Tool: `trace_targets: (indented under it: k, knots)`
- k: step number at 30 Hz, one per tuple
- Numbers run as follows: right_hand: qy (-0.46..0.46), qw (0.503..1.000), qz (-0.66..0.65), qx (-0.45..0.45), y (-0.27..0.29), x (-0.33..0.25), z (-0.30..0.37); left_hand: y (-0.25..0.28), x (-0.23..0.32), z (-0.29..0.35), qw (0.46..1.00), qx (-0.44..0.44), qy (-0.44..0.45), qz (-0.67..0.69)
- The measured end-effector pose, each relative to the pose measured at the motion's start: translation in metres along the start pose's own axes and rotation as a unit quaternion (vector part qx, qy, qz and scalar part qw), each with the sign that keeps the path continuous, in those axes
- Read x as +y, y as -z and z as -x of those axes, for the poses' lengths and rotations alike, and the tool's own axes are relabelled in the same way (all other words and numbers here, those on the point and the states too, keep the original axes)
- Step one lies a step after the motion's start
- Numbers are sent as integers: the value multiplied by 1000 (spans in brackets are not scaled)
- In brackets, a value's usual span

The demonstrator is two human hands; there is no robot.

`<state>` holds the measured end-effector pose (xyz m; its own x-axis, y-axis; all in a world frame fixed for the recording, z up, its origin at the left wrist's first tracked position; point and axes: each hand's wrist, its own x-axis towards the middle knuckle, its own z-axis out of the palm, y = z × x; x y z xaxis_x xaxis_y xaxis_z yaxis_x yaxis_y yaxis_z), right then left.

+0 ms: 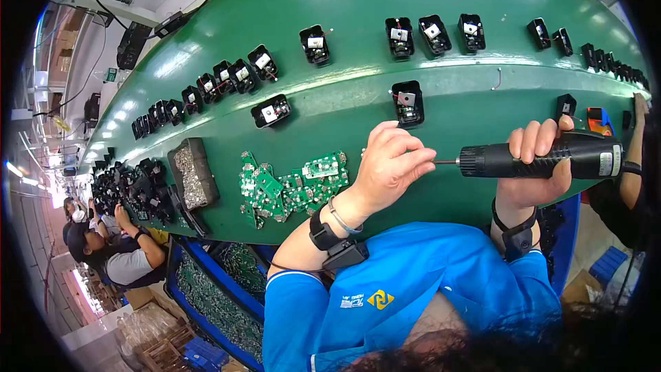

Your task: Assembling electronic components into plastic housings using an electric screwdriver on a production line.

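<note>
Black screwdriver (499, 161) sits gripped within right fingers (529, 146), its bit (448, 162) meeting the pinched left fingers (416, 158).

A black power screwdriver (589, 153) is held in the right hand (546, 141), the end of its thin rod (447, 162) is hidden by the left hand (391, 165), and green circuit boards (292, 189) are heaped on the green bench (441, 200).
</note>
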<state>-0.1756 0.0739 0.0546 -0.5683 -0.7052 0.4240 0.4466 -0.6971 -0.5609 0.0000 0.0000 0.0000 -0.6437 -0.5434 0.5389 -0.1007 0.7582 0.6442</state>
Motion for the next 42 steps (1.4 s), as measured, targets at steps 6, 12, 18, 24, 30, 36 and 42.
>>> trace_targets:
  k: [6,12,18,24,30,36,42]
  knots:
    - [-17,999,24,-11,-3,-3,9,-3,2,15,998,-48,8,43]
    - [-14,1000,1,-9,-5,-1,5,-7,13,25,864,-81,289,404]
    - [-16,1000,-5,-4,-5,-3,3,-8,14,20,889,-95,274,354]
    - [-21,1000,-12,-2,-3,-4,4,-16,15,25,832,-52,336,438]
    - [-9,1000,-25,0,-1,-13,3,-14,15,19,951,-27,194,238]
    - [-10,999,-29,-23,-4,-15,5,-15,18,18,968,0,145,205]
    - [-5,999,-26,-28,-3,-17,5,-15,19,16,969,-24,126,210]
